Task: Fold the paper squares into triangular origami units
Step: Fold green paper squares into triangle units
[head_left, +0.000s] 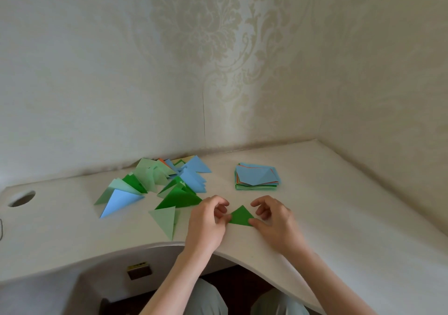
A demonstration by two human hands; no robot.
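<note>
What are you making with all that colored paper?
A person is folding paper into triangles at a pale desk. The left hand and the right hand each pinch a bottom corner of a small dark green triangle lying on the desk. A pile of finished triangles in green and blue lies to the left. A stack of unfolded squares waits behind the hands, to the right.

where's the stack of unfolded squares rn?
In the head view, the stack of paper squares sits on the desk toward the back right, beyond the right hand and right of the pile of folded triangles.
</note>
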